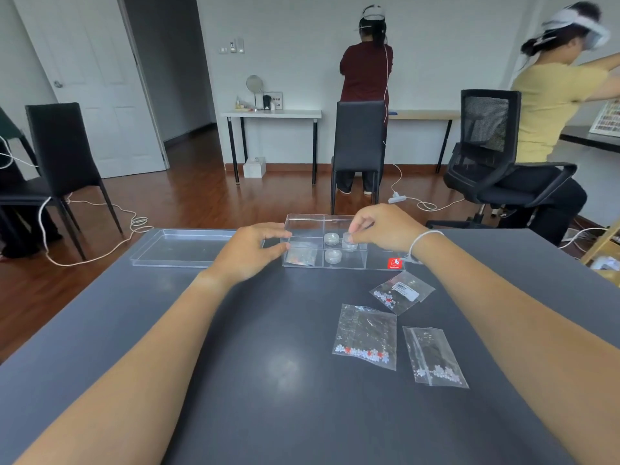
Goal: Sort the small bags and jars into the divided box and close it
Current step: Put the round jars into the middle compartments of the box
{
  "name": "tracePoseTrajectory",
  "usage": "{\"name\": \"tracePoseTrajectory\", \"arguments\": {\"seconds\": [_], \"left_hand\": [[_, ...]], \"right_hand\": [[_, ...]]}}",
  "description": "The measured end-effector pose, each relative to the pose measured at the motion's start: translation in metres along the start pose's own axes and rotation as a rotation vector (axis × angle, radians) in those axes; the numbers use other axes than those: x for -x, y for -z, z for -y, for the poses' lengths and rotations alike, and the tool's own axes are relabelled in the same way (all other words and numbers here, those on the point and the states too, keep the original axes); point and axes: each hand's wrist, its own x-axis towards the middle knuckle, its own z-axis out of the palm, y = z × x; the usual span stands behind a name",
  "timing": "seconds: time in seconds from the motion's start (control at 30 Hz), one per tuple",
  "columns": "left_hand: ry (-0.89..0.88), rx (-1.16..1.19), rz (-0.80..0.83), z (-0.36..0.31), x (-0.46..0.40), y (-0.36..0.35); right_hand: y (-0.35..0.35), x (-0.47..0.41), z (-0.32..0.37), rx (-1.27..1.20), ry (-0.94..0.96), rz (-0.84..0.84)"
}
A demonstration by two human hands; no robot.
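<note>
A clear divided box (303, 220) stands open at the far side of the grey table. My left hand (250, 250) grips its left wall. My right hand (385, 228) pinches a small clear jar (349, 241) down in a middle compartment, beside a second jar (331, 237). A third jar (333, 255) sits in the compartment in front of them. One small bag (301, 256) lies in the front left compartment. Three small bags lie on the table to the right: one with a barcode label (402, 292), a larger one (365, 335), and a narrow one (434, 355).
The box's clear lid (181, 246) lies flat on the table left of the box. A red sticker (395, 263) marks the box's front right. Black chairs, floor cables and two other people at desks are beyond the table.
</note>
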Motion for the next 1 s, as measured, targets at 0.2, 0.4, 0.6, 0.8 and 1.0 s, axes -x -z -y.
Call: {"name": "tracePoseTrajectory", "arguments": {"seconds": [0.2,0.4,0.6,0.8,1.0], "left_hand": [[-0.011,0.003,-0.042,0.003,-0.003,-0.002],[-0.02,-0.005,-0.04,0.004,-0.003,-0.002],[-0.025,0.005,-0.043,0.004,-0.001,-0.003],[-0.024,0.012,-0.053,0.003,-0.001,-0.003],[-0.02,0.023,-0.058,0.003,0.001,-0.004]], "right_hand": [[0.005,-0.014,0.007,0.065,-0.038,0.151],[0.013,-0.027,0.015,0.207,-0.063,0.323],[0.011,-0.033,0.015,0.27,-0.077,0.396],[0.005,-0.03,0.01,0.23,-0.049,0.317],[0.006,-0.011,0.0,0.038,0.038,0.106]]}}
